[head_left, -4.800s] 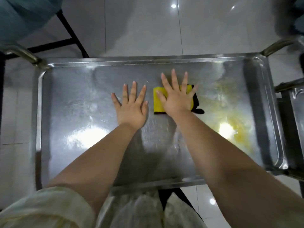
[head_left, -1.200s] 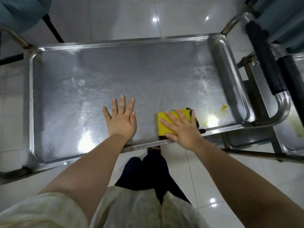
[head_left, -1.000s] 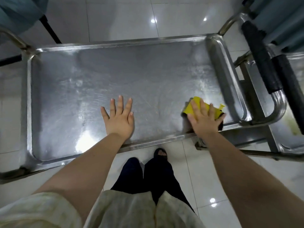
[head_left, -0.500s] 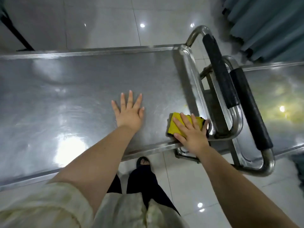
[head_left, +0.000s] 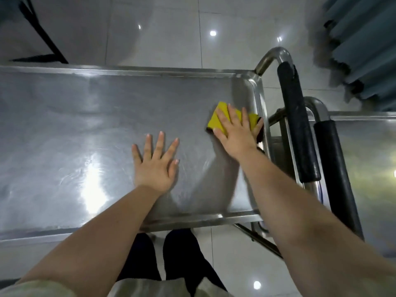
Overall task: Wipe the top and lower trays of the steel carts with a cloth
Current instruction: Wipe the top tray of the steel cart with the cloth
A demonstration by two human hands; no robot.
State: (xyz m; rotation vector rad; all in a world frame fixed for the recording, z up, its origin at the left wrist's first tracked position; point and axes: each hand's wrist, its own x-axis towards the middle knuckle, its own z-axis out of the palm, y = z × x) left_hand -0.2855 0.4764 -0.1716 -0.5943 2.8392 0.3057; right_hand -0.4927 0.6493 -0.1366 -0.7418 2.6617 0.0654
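Observation:
The steel cart's top tray [head_left: 64, 116] fills the left and middle of the head view. A yellow cloth [head_left: 217, 120] with a dark underside lies flat on the tray beside its right rim. My right hand [head_left: 236, 133] presses on the cloth with straight, spread fingers. My left hand [head_left: 155, 165] lies flat on the bare steel, a little left of and nearer than the cloth, fingers spread. The cart's lower tray is hidden under the top one.
Two black-padded push handles [head_left: 296, 129] stand just right of the tray's rim. A second steel cart's tray [head_left: 368, 159] with yellowish smears lies further right. Blue-grey curtains [head_left: 362, 46] hang at the top right. Glossy white floor tiles [head_left: 162, 33] surround the carts.
My right hand has slid the cloth away from me along the tray's right rim. My left hand stays flat on the tray. The view has shifted nearer to the cart.

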